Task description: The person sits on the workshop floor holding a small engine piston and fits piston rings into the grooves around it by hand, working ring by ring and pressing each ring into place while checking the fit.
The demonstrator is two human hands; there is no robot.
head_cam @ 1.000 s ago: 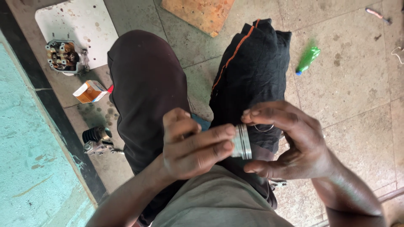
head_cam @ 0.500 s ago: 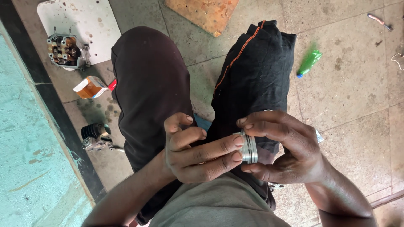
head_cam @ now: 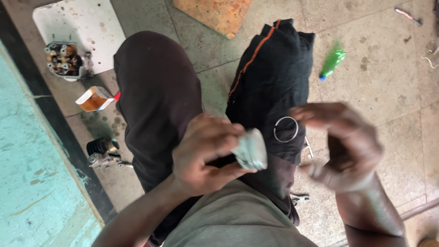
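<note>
My left hand (head_cam: 206, 153) grips a small silver metal cylinder (head_cam: 250, 150) with grooves round it, held over my lap. My right hand (head_cam: 345, 146) is blurred and hangs to the right of the cylinder, apart from it, fingers curled. A pale patch near its thumb is too smeared to identify. A thin metal ring (head_cam: 286, 129) lies on my black trouser leg (head_cam: 274, 77) between the two hands. My other leg (head_cam: 157, 96) is in dark brown cloth.
On the concrete floor lie a white board (head_cam: 80, 23) bearing an engine part (head_cam: 64, 59), an orange-and-white carton (head_cam: 93, 98), a small black-and-metal part (head_cam: 101, 151), a green bottle (head_cam: 332, 61) and a wooden board (head_cam: 215, 13). A turquoise wall (head_cam: 27, 174) is at the left.
My right hand has come off the cylinder and swung out to the right. The left hand keeps the cylinder, now tilted. The ring on my leg shows again.
</note>
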